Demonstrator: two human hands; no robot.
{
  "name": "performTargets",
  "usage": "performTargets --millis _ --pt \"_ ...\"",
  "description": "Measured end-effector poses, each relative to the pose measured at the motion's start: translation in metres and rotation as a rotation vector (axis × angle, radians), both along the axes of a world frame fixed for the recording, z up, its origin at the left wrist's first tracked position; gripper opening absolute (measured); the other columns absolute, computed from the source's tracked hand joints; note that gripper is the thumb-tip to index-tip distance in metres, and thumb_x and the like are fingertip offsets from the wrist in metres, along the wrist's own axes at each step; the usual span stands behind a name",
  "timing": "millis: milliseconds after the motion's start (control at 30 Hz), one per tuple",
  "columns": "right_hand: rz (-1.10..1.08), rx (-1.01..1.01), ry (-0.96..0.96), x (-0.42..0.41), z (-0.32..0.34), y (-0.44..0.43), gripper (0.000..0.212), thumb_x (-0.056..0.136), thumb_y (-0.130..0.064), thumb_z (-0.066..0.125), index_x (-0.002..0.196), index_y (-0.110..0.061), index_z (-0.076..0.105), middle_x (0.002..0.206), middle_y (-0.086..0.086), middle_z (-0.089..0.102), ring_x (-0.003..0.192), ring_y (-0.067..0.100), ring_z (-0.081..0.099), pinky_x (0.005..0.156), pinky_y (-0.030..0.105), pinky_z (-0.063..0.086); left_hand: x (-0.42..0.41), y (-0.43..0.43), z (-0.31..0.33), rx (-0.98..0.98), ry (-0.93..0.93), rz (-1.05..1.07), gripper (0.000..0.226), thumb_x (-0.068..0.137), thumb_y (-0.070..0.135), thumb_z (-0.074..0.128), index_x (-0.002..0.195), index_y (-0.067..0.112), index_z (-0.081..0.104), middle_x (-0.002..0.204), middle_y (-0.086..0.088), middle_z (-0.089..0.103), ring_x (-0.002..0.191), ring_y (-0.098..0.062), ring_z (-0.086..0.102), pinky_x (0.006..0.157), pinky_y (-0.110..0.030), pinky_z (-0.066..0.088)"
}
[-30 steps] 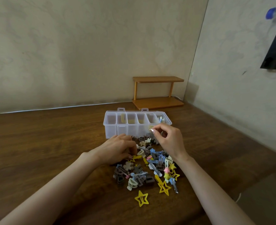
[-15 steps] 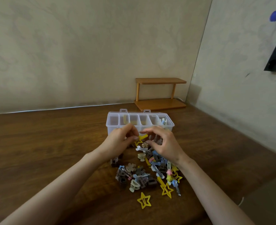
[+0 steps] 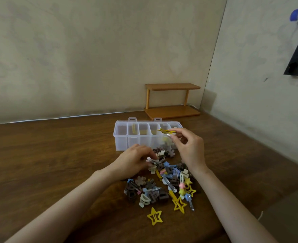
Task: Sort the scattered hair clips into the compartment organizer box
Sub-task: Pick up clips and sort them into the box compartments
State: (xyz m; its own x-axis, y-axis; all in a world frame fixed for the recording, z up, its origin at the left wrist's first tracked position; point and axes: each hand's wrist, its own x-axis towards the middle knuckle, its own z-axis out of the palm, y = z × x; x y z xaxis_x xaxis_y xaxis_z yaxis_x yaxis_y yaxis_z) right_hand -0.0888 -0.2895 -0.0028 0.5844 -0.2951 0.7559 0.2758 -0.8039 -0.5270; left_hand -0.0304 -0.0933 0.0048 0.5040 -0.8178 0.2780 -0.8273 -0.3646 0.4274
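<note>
A person's right hand (image 3: 188, 149) hovers at the right end of a clear plastic compartment organizer box (image 3: 122, 142). Its grip, thumb and forefinger, is clamped on a flat yellow hair clip (image 3: 166, 131). The clip is held roughly level above the box's right-hand compartments; which one lies directly beneath it cannot be told.

The left hand (image 3: 136, 162) sits low over the dark wooden surface (image 3: 57, 155), just in front of the box. Its fingers curl down onto the edge of a heap of mixed plastic and metal hair clips (image 3: 162, 183) in brown, blue, white, pink and yellow. Whether that grip has closed on a clip cannot be told.

The heap lies on the surface between the two forearms, its far edge just beside the box's front wall. A pale yellow clip (image 3: 134, 128) stands upright in the second compartment from the left. A yellow star-outline clip (image 3: 154, 218) lies alone on the near side, apart from the heap. A small two-tier wooden shelf (image 3: 172, 100) stands in the corner behind the box.
</note>
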Motion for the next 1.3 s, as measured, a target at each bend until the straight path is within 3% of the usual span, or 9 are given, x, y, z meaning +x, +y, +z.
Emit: performTargets --millis 133,333,567,833,967,1033,1133,1200,1300 --pt "-0.216 -0.059 0.08 0.005 0.007 -0.007 0.016 0.088 -0.022 0.064 0.102 -0.018 0.071 0.085 -0.004 0.068 0.067 0.007 0.057 0.054 0.016 0.041 0.001 -0.001 -0.006 0.118 -0.177 -0.001 0.022 0.086 0.027 0.061 0.108 0.026 0.06 0.111 0.011 0.054 0.1 -0.005 0.041 0.086 -0.022 0.037" --pt "-0.278 -0.181 0.203 0.025 0.023 -0.008 0.02 0.087 -0.026 0.065 0.106 -0.022 0.07 0.08 -0.011 0.053 0.073 0.007 0.049 0.051 0.014 0.024 0.005 0.004 -0.003 0.136 -0.148 0.031 0.022 0.087 0.023 0.06 0.109 0.024 0.058 0.113 0.009 0.056 0.104 -0.008 0.047 0.088 -0.022 0.041" --pt "-0.303 -0.259 0.414 0.047 0.03 -0.007 0.028 0.087 -0.035 0.064 0.114 -0.026 0.067 0.101 -0.001 0.061 0.095 0.018 0.055 0.066 0.025 0.037 0.007 0.007 -0.001 0.171 -0.133 0.051 0.027 0.088 0.021 0.059 0.114 0.024 0.056 0.117 0.008 0.055 0.107 -0.008 0.046 0.091 -0.022 0.04" --pt "-0.194 -0.211 0.162 0.018 0.02 -0.012 0.012 0.089 -0.025 0.062 0.094 -0.022 0.072 0.079 -0.015 0.056 0.069 0.0 0.046 0.054 0.009 0.025 0.005 0.006 -0.002 0.173 -0.134 0.026 0.035 0.09 0.01 0.049 0.119 0.03 0.054 0.118 0.007 0.05 0.108 -0.009 0.042 0.091 -0.023 0.037" --pt "-0.068 -0.16 0.127 0.005 0.01 -0.014 0.01 0.088 -0.021 0.063 0.093 -0.02 0.072 0.081 -0.015 0.062 0.064 -0.001 0.052 0.055 0.012 0.037 -0.002 -0.001 0.0 0.296 -0.196 -0.092 0.061 0.086 0.001 0.045 0.127 0.046 0.043 0.123 0.011 0.035 0.107 -0.006 0.028 0.089 -0.023 0.029" --pt "-0.003 -0.137 0.151 0.002 0.003 -0.014 0.01 0.088 -0.02 0.063 0.092 -0.023 0.071 0.084 -0.013 0.065 0.067 0.003 0.056 0.057 0.019 0.046 -0.001 0.0 0.001 0.357 -0.234 -0.102 0.062 0.087 0.004 0.047 0.13 0.048 0.04 0.13 0.011 0.031 0.11 -0.008 0.026 0.091 -0.023 0.027" --pt "0.059 -0.105 0.194 0.001 -0.006 -0.014 0.011 0.086 -0.018 0.064 0.092 -0.025 0.071 0.084 -0.012 0.067 0.067 0.006 0.057 0.058 0.021 0.047 0.006 0.006 0.002 0.336 -0.239 -0.04 0.043 0.092 0.017 0.048 0.127 0.043 0.047 0.131 0.007 0.034 0.116 -0.011 0.028 0.099 -0.024 0.028" --pt "0.083 -0.1 0.213 0.0 -0.009 -0.014 0.012 0.086 -0.018 0.065 0.092 -0.025 0.072 0.086 -0.013 0.067 0.07 0.005 0.059 0.058 0.019 0.046 0.01 0.009 0.004 0.282 -0.227 -0.015 0.031 0.091 0.032 0.053 0.121 0.038 0.053 0.126 0.008 0.038 0.115 -0.009 0.03 0.099 -0.023 0.028" --pt "0.1 -0.105 0.236 -0.001 -0.011 -0.015 0.011 0.086 -0.018 0.064 0.092 -0.024 0.072 0.089 -0.012 0.068 0.073 0.004 0.059 0.06 0.018 0.047 0.011 0.008 0.007 0.229 -0.143 -0.047 0.035 0.079 0.045 0.064 0.112 0.036 0.057 0.114 0.012 0.04 0.108 -0.006 0.033 0.095 -0.024 0.035"
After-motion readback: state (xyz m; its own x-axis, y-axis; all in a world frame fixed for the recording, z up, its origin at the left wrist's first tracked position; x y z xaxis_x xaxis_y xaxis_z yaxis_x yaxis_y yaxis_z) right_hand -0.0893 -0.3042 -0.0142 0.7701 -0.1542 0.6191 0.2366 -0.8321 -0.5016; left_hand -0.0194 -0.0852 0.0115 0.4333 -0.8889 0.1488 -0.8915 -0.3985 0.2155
